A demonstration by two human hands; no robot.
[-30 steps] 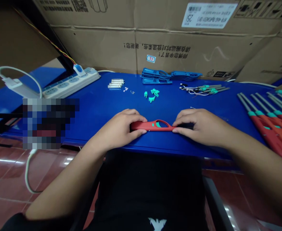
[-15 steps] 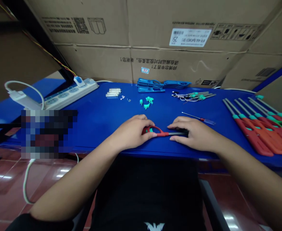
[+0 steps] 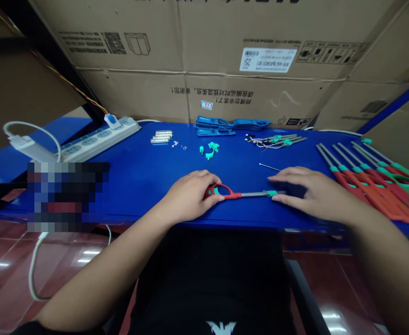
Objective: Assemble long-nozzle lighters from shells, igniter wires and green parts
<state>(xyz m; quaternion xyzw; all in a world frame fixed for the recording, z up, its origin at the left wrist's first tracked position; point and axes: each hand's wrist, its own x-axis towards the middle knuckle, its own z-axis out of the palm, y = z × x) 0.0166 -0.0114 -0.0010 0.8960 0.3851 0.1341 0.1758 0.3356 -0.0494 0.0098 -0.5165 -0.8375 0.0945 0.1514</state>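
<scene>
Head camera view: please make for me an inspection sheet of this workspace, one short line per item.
Surface: blue tabletop bearing scattered parts.
Job's things: red handle; metal rod in line with its neck, green sleeve near the rod's far end.
Clutter: silvery cylinders, turquoise pieces, blue shells, handles with rods at right.
Hands: left hand grips the red handle; right hand open beside the green sleeve, contact unclear.
Cables: white cable hangs below the tabletop edge; coloured wires lead to a plug on the power strip.
Surroundings: printed cardboard behind, tiled floor below.

Red handle (image 3: pixel 234 196) — smooth plast.; rod (image 3: pixel 253 194) — dull metal; carton (image 3: pixel 211 58) matt cardbd.
</scene>
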